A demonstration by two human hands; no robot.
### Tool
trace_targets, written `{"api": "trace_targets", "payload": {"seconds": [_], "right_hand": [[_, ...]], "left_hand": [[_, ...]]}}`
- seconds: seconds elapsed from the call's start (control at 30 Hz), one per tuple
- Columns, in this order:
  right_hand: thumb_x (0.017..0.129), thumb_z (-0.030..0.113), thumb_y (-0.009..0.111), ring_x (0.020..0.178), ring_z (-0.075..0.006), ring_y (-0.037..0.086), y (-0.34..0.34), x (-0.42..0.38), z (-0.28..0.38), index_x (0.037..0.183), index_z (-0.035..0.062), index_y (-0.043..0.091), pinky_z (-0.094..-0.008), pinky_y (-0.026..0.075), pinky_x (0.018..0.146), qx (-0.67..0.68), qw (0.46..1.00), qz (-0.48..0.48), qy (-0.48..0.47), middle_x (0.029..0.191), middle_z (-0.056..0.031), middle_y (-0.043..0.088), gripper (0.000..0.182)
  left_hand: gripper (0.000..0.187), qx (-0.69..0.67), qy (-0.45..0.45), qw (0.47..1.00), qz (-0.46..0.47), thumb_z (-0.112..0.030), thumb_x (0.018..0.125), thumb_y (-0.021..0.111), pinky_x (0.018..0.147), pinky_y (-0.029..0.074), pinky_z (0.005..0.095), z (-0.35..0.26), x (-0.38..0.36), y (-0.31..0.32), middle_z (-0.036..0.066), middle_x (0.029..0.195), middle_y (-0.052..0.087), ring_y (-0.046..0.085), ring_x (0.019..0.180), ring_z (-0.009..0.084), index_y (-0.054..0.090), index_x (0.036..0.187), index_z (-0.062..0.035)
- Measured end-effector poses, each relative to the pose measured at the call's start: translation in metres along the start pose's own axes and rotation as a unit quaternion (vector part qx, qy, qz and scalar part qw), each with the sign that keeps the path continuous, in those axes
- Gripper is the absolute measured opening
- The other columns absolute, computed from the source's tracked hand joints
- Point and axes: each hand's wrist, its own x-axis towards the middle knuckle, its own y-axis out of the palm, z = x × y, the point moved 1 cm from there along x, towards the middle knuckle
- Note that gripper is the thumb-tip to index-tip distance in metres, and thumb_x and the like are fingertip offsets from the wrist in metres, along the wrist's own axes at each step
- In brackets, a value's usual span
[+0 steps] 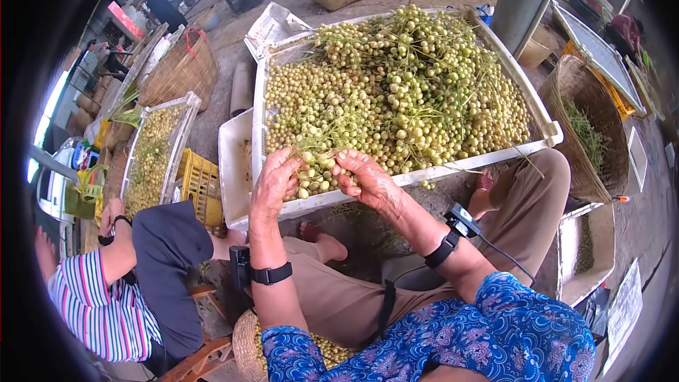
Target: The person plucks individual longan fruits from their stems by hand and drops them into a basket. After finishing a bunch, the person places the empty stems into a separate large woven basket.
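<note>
Over the near edge of a large white-rimmed tray (453,171), both my hands work at a small bunch of round yellow-green fruits (316,170) on thin stems. My left hand (274,182) is closed, its thumb and fingers pinching the bunch from the left. From the right, my right hand (364,178) grips the same bunch between thumb and bent fingers. Loose fruits (311,99) cover the left and middle of the tray. Fruits still on green stems (417,64) are heaped toward the back and right.
At left, a person in a striped shirt (99,311) sits by another fruit tray (152,148) and a yellow crate (201,187). A metal post (527,3) rises behind my tray. A wicker basket (615,170) with green stems stands at right. Between my legs is a fruit-filled basket (246,343).
</note>
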Motion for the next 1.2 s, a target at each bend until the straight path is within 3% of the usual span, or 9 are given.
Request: {"api": "trace_targets", "payload": {"seconds": [0.13,0.2,0.33,0.63,0.8,0.93,1.07,1.1,1.2], "right_hand": [[0.083,0.020,0.053,0.047,-0.0044,0.037,0.000,-0.003,0.004,0.094,0.0071,0.050,-0.0146,0.027,0.034,-0.015,0.999,0.040,-0.028,0.071,-0.0008,0.051,0.017],[0.083,0.018,0.052,0.047,-0.0043,0.035,0.001,-0.005,0.007,0.101,0.0078,0.049,-0.0146,0.026,0.034,0.075,0.997,-0.003,-0.024,0.071,-0.0003,0.050,0.021],[0.081,0.018,0.053,0.048,-0.0048,0.035,-0.013,-0.007,0.021,0.102,0.0089,0.048,-0.0148,0.026,0.034,0.143,0.988,0.055,-0.035,0.072,-0.0007,0.048,0.023],[0.081,0.028,0.055,0.047,-0.0051,0.038,0.019,-0.011,0.004,0.094,0.0051,0.051,-0.0136,0.026,0.033,-0.065,0.996,0.027,0.059,0.073,-0.0009,0.052,0.026],[0.081,0.022,0.056,0.045,-0.0036,0.037,0.014,-0.007,0.006,0.086,0.0037,0.053,-0.0128,0.024,0.033,-0.021,0.999,0.017,0.028,0.065,0.0002,0.049,0.019],[0.081,0.021,0.056,0.045,-0.0040,0.037,-0.003,-0.013,0.007,0.088,0.0039,0.053,-0.0128,0.026,0.033,-0.030,0.985,0.163,0.054,0.067,-0.0009,0.049,0.019],[0.081,0.029,0.055,0.051,-0.0049,0.039,0.000,-0.017,0.009,0.093,0.0040,0.053,-0.0126,0.025,0.032,-0.058,0.992,0.100,0.049,0.076,-0.0025,0.049,0.027],[0.080,0.030,0.055,0.052,-0.0052,0.039,0.005,-0.017,0.009,0.093,0.0040,0.053,-0.0125,0.025,0.032,-0.045,0.993,0.092,0.064,0.076,-0.0024,0.049,0.029],[0.079,0.035,0.056,0.051,-0.0055,0.038,0.006,-0.011,0.007,0.092,0.0042,0.053,-0.0122,0.024,0.032,-0.026,0.995,0.049,0.089,0.075,-0.0025,0.049,0.033]], "left_hand": [[0.015,0.006,0.024,1.000,0.003,-0.022,0.083,0.049,0.034,0.019,0.0153,0.002,0.001,-0.002,-0.007,0.059,0.045,0.027,0.039,-0.0009,0.055,0.087,-0.0094],[0.015,0.001,0.015,1.000,0.009,-0.022,0.083,0.049,0.034,0.020,0.0150,0.002,0.001,-0.003,-0.007,0.061,0.046,0.028,0.039,-0.0012,0.056,0.089,-0.0090],[0.018,-0.031,0.036,0.999,-0.021,-0.021,0.082,0.051,0.034,0.023,0.0141,-0.003,-0.001,-0.009,-0.005,0.067,0.052,0.031,0.041,-0.0020,0.056,0.094,-0.0078],[0.015,-0.001,0.035,0.999,0.004,-0.022,0.083,0.048,0.034,0.020,0.0147,0.007,0.005,-0.001,-0.007,0.061,0.045,0.028,0.040,-0.0017,0.054,0.087,-0.0090],[0.016,0.000,0.016,1.000,0.016,-0.022,0.084,0.048,0.034,0.020,0.0144,-0.001,-0.001,0.005,-0.007,0.061,0.046,0.029,0.040,-0.0016,0.055,0.088,-0.0082],[0.020,-0.038,0.045,0.997,-0.051,-0.021,0.083,0.049,0.035,0.024,0.0132,-0.010,-0.003,-0.005,-0.005,0.068,0.052,0.031,0.041,-0.0016,0.056,0.095,-0.0067],[0.021,-0.041,0.072,0.995,0.055,-0.021,0.082,0.050,0.042,0.030,0.0131,-0.005,-0.004,-0.008,-0.005,0.073,0.054,0.040,0.053,-0.0009,0.056,0.095,-0.0059],[0.017,0.006,0.031,0.999,-0.010,-0.021,0.083,0.049,0.044,0.030,0.0149,-0.001,-0.002,-0.005,-0.005,0.071,0.051,0.041,0.056,0.0006,0.056,0.089,-0.0068],[0.015,0.066,0.021,0.996,0.049,-0.021,0.083,0.048,0.045,0.029,0.0158,-0.001,0.001,0.001,-0.006,0.068,0.048,0.038,0.054,0.0012,0.056,0.084,-0.0076]]}}
